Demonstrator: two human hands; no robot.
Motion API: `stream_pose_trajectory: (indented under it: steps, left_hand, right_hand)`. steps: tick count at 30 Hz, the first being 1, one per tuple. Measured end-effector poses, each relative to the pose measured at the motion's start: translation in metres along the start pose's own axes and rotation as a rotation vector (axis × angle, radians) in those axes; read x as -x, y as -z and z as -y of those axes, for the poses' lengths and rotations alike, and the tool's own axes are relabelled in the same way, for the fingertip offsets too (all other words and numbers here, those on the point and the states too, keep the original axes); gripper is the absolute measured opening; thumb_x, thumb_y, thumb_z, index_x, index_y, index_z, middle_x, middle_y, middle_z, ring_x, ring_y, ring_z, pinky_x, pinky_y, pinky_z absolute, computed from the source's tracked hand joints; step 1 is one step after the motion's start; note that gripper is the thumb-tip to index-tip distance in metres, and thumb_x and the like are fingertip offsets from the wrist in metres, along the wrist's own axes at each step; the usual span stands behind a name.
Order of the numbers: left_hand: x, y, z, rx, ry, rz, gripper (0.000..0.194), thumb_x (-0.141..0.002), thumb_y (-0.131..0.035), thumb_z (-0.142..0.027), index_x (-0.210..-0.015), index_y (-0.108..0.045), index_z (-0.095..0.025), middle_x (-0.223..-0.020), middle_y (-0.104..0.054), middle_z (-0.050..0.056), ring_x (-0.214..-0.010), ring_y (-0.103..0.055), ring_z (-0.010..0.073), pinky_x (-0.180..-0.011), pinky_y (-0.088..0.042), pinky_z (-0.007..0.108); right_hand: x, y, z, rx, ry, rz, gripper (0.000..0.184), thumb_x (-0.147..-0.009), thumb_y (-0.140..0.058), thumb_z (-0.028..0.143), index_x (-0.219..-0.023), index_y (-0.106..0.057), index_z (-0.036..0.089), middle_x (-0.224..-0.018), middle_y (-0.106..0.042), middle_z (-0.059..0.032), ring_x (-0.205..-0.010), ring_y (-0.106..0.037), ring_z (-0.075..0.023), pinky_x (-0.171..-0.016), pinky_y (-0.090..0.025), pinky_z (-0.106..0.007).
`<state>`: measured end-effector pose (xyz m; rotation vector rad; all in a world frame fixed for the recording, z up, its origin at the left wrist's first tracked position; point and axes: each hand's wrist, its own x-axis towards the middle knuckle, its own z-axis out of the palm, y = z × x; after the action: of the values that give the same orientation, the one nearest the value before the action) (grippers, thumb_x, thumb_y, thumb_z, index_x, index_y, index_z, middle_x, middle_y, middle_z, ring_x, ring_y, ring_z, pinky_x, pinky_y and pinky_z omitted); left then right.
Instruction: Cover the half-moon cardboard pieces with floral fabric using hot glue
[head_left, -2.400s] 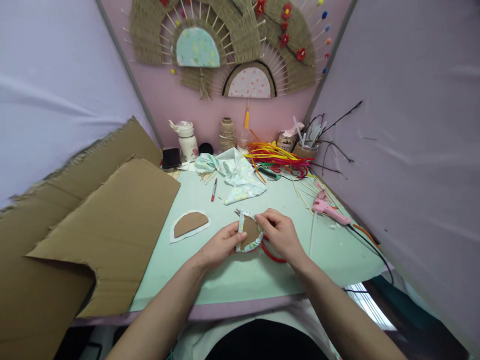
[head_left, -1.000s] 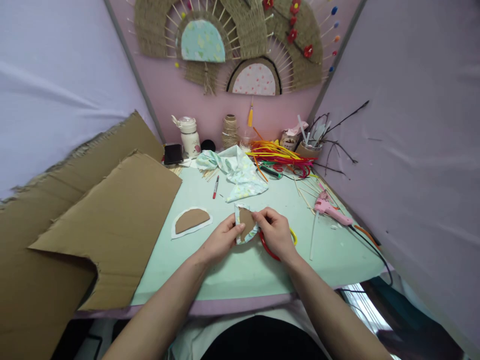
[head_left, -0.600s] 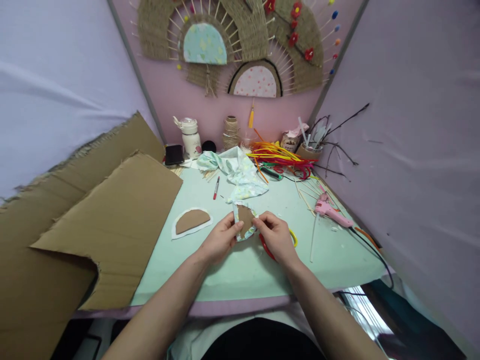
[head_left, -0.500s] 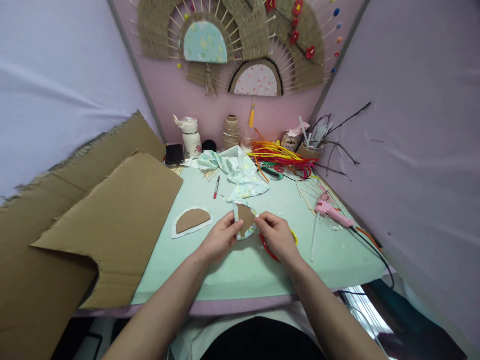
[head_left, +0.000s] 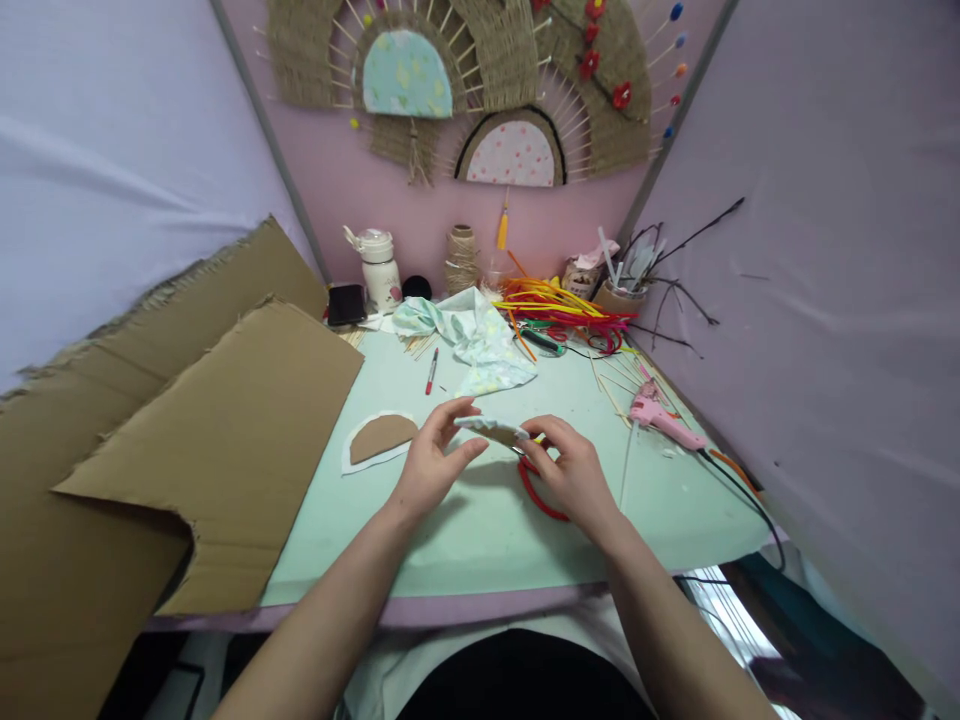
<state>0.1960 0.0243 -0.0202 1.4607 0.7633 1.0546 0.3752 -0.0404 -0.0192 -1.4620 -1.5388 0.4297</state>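
Note:
A cardboard half-disc with patterned fabric folded round its edge (head_left: 491,430) is tilted nearly edge-on above the table. My right hand (head_left: 566,465) pinches its right end between thumb and fingers. At the other end is my left hand (head_left: 435,470), open, thumb and fingers apart around the piece's left tip; whether a fingertip touches it I cannot tell. Scissors with red handles (head_left: 538,495) lie on the table under my right hand, partly hidden by it. To the left of my left hand lies a second cardboard half-disc (head_left: 381,438) on a white-edged fabric piece (head_left: 352,466).
Patterned fabric (head_left: 487,350) lies crumpled behind my hands, near a red marker (head_left: 432,371). Cardboard sheets (head_left: 247,420) cover the left side. A pink glue gun (head_left: 664,415) with a cable is at right. Colourful pipe cleaners (head_left: 570,305), twine (head_left: 461,260) and a bottle (head_left: 381,270) stand behind.
The half-disc has tipped from facing me to nearly edge-on and risen slightly. My left thumb and fingers have spread apart from their grip, while my right hand keeps its pinch.

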Motion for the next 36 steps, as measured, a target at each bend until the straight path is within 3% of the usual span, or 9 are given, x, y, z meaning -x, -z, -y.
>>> stream_pose_trajectory:
  steps: [6,10,14,18,21,23,26,30,36]
  left_hand:
    - [0.004,0.003,0.001,-0.34,-0.264,0.027,0.011,-0.082,-0.061,-0.019,-0.085,-0.071,-0.023,-0.087,-0.071,0.003,-0.085,-0.064,0.0173,-0.081,-0.048,0.03]
    - [0.005,0.0,0.003,-0.35,-0.275,0.017,0.019,-0.079,-0.063,-0.018,-0.095,-0.069,-0.025,-0.105,-0.068,0.004,-0.102,-0.061,0.0195,-0.091,-0.045,0.034]
    - [-0.001,-0.001,0.003,-0.182,-0.001,-0.054,0.062,-0.068,-0.07,-0.018,-0.126,-0.049,-0.027,-0.139,-0.046,0.009,-0.119,-0.052,0.0225,-0.096,-0.042,0.037]
    - [-0.003,0.002,-0.001,0.29,0.464,0.127,0.036,-0.079,-0.061,-0.031,-0.112,-0.059,-0.018,-0.109,-0.065,0.011,-0.093,-0.063,0.019,-0.075,-0.05,0.029]
    - [0.0,0.002,-0.003,0.391,0.59,0.291,0.028,-0.074,-0.069,-0.037,-0.089,-0.067,-0.013,-0.083,-0.068,0.007,-0.072,-0.062,0.0145,-0.066,-0.05,0.025]
    - [0.001,0.001,-0.001,0.356,0.585,0.291,0.027,-0.066,-0.077,-0.033,-0.081,-0.068,-0.013,-0.077,-0.067,0.005,-0.067,-0.06,0.0125,-0.065,-0.05,0.024]
    - [0.001,-0.001,0.003,0.31,0.544,0.21,0.032,-0.061,-0.081,-0.034,-0.083,-0.068,-0.014,-0.08,-0.069,0.004,-0.068,-0.062,0.0136,-0.067,-0.049,0.026]
    - [-0.001,-0.003,0.009,0.203,0.448,0.133,0.032,-0.062,-0.079,-0.037,-0.083,-0.067,-0.017,-0.084,-0.07,0.003,-0.072,-0.063,0.0157,-0.066,-0.048,0.027]
    - [0.0,-0.004,0.008,0.138,0.385,0.139,0.026,-0.066,-0.075,-0.036,-0.08,-0.064,-0.018,-0.079,-0.068,0.001,-0.069,-0.061,0.0145,-0.062,-0.046,0.025]
  right_hand:
    - [0.006,0.008,0.002,0.217,0.253,0.02,0.013,-0.092,-0.05,0.017,-0.089,-0.062,0.021,-0.084,-0.065,-0.0049,-0.082,-0.057,-0.0202,-0.072,-0.044,-0.033]
    - [0.006,0.01,-0.002,0.228,0.348,-0.058,0.015,-0.091,-0.05,0.013,-0.094,-0.062,0.021,-0.088,-0.066,-0.0062,-0.084,-0.06,-0.0199,-0.074,-0.048,-0.033]
    - [0.005,0.014,-0.005,0.226,0.387,-0.225,0.023,-0.089,-0.049,0.008,-0.101,-0.062,0.022,-0.099,-0.066,-0.0078,-0.092,-0.063,-0.0189,-0.079,-0.051,-0.033]
    - [0.009,0.012,-0.005,0.188,0.432,-0.267,0.028,-0.088,-0.05,0.004,-0.104,-0.063,0.024,-0.106,-0.064,-0.0087,-0.099,-0.062,-0.0189,-0.085,-0.051,-0.035]
    - [0.012,0.007,-0.007,0.149,0.443,-0.216,0.031,-0.088,-0.049,0.003,-0.106,-0.063,0.024,-0.109,-0.063,-0.009,-0.102,-0.061,-0.0183,-0.086,-0.052,-0.034]
    - [0.013,0.004,-0.008,0.099,0.367,-0.17,0.031,-0.089,-0.048,0.007,-0.11,-0.062,0.025,-0.114,-0.062,-0.0093,-0.107,-0.06,-0.0192,-0.089,-0.051,-0.035]
    - [0.011,0.001,-0.009,-0.115,0.071,-0.134,0.028,-0.09,-0.05,0.02,-0.117,-0.058,0.024,-0.122,-0.058,-0.0104,-0.105,-0.061,-0.0205,-0.084,-0.053,-0.036]
    - [0.006,-0.005,-0.006,-0.441,-0.355,-0.034,0.026,-0.085,-0.057,0.038,-0.103,-0.062,0.019,-0.096,-0.067,-0.0072,-0.081,-0.064,-0.0178,-0.066,-0.054,-0.029]
    - [0.0,-0.012,-0.001,-0.533,-0.445,-0.019,0.026,-0.072,-0.07,0.042,-0.073,-0.062,0.017,-0.066,-0.062,-0.0005,-0.059,-0.054,-0.0127,-0.054,-0.043,-0.024]
